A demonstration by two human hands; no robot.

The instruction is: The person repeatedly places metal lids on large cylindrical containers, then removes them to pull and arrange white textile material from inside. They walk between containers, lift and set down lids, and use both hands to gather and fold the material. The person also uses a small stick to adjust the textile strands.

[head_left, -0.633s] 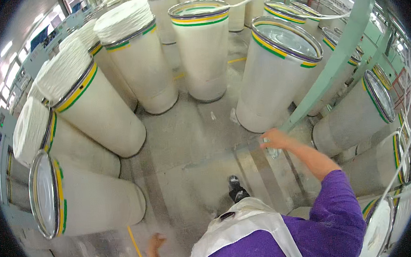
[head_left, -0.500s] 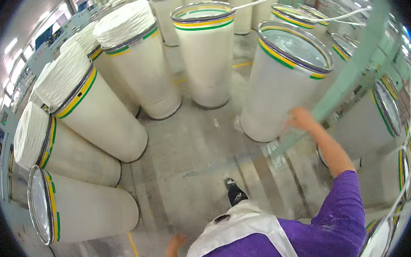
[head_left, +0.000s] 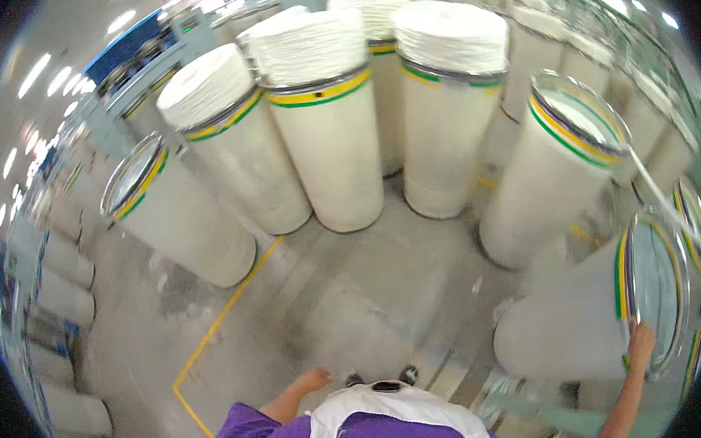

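Note:
At the right, a tall white sliver can (head_left: 564,306) with green, yellow and dark bands leans outward in the fisheye view. My right hand (head_left: 641,344) is closed on the near side of its metal rim; the pale inside shows past the rim, with no coiled sliver visible at the top. My left hand (head_left: 314,379) hangs in front of my apron, holding nothing, its fingers loosely bent and a little blurred. No can is within its touch.
Cans heaped with white coiled sliver (head_left: 316,48) stand in an arc ahead. A low-filled can (head_left: 552,174) at right has a white strand (head_left: 658,188) running from it. Another can (head_left: 186,221) stands left, beside a yellow floor line (head_left: 217,327). Machines line the far left.
My view has turned left, so the cans have shifted rightward. My right hand has gone from beside the right can's lower body to its rim. My left hand has come up and forward.

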